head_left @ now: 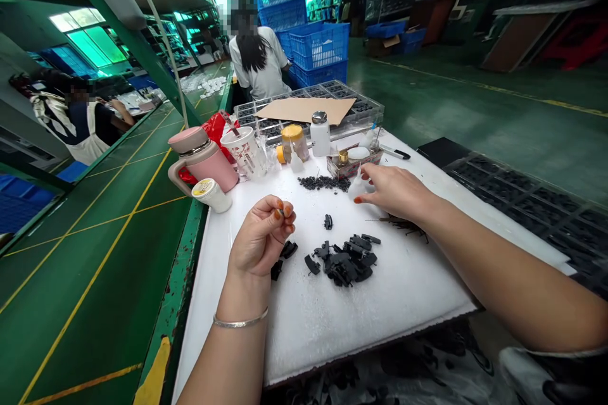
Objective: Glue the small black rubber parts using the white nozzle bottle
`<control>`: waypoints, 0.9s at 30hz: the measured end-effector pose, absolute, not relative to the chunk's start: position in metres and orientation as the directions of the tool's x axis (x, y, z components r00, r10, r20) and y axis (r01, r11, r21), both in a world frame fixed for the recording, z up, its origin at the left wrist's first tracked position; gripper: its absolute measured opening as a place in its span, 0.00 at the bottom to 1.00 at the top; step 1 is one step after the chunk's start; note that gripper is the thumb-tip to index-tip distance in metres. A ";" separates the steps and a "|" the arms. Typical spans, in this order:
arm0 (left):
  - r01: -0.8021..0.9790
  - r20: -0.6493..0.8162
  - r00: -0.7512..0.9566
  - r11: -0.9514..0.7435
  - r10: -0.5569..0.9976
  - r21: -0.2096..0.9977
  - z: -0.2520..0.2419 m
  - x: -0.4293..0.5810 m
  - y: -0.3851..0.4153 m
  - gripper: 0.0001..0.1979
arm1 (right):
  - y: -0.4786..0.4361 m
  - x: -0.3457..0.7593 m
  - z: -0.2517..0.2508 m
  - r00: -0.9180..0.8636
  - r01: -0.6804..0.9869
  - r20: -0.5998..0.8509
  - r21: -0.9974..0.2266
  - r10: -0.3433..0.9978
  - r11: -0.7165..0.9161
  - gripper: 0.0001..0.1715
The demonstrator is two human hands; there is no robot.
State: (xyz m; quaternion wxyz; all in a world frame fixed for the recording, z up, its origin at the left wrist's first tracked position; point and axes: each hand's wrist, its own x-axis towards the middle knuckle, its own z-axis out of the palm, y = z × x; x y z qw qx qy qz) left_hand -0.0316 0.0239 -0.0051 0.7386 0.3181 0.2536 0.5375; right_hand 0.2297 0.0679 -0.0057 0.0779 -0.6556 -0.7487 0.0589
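Note:
My left hand (262,237) is raised over the white foam mat (332,304), fingers curled and pinching a small black part at the fingertips. My right hand (392,190) reaches forward to a small white squeeze bottle (356,185), its fingers closed on it. A heap of black plastic parts (344,259) lies on the mat between my arms. One black part (327,222) sits alone a little further out. A strip of tiny black pieces (323,183) lies beyond it, near the bottle.
At the mat's far edge stand a pink jug (202,161), a printed cup (243,149), a yellow-lidded jar (293,141), a white bottle (320,133) and a black pen (395,152). Trays under cardboard (306,109) sit behind. Black compartment trays (527,202) lie right. Two people work further along the green bench.

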 end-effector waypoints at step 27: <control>-0.726 0.046 0.294 0.192 0.955 0.661 -0.004 -0.027 0.015 0.22 | 0.006 0.172 0.045 -0.056 0.146 0.519 -0.841 0.853 0.521 0.13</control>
